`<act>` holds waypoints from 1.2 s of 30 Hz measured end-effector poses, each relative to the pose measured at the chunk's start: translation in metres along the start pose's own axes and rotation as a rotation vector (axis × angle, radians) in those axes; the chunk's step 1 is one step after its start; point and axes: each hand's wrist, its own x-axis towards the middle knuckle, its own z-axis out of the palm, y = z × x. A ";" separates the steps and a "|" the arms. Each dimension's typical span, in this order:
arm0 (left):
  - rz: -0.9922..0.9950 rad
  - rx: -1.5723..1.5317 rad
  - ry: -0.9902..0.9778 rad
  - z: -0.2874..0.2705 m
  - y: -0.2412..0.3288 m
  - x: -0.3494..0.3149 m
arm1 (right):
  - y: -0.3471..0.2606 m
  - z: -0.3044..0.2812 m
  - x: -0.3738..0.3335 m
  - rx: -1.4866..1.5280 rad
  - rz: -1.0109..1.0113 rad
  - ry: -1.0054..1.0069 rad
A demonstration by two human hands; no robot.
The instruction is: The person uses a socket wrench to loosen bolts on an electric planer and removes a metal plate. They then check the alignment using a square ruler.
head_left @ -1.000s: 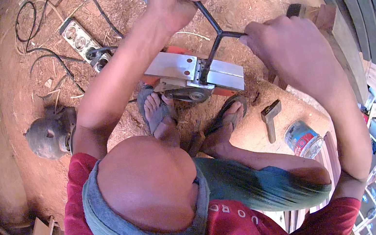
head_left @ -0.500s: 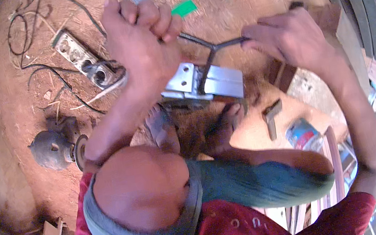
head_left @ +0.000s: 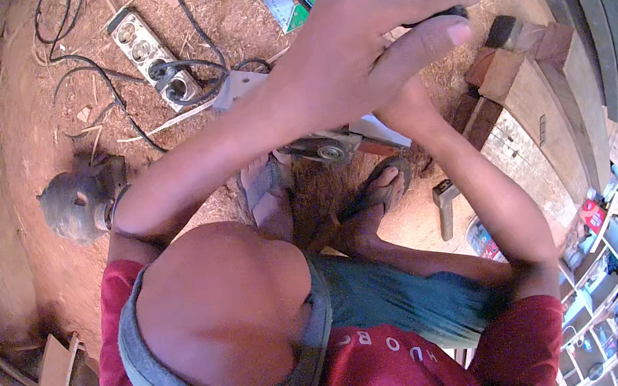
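Note:
My left hand point(head_left: 380, 28) reaches across the middle, its thumb and fingers closed about a black Y-shaped wrench point(head_left: 450, 12). One dark end shows between thumb and forefinger; a black rod at the upper left looks like another arm of it. Below and partly behind it is my right hand point(head_left: 405, 106), its fingers hidden. Under both hands lies what looks like an upturned electric planer point(head_left: 328, 151), with a silver metal sole and a round part on its side. My hands and forearm cover most of it. It sits on the ground between my sandalled feet.
A white power strip point(head_left: 141, 50) with black cables lies at upper left. Beside the black rod is a steel square with a green stock point(head_left: 294, 19). A grinder-like tool point(head_left: 74, 202) rests at left. Wooden blocks point(head_left: 504, 73) and boards stand right; an L-shaped piece point(head_left: 445, 208) lies nearer.
My left hand has moved right, and my right hand has swung left and down beneath it. The wrench has turned. My view has shifted, showing more boards at right.

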 end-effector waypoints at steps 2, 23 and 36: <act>0.082 -0.057 0.037 0.012 -0.018 0.007 | 0.000 0.004 0.001 -0.001 -0.077 0.156; -0.647 -0.233 0.532 -0.035 -0.109 -0.050 | 0.030 -0.013 0.010 0.489 0.279 0.027; -0.946 -1.024 0.386 0.029 -0.150 0.024 | 0.043 -0.012 -0.002 0.380 0.436 -0.002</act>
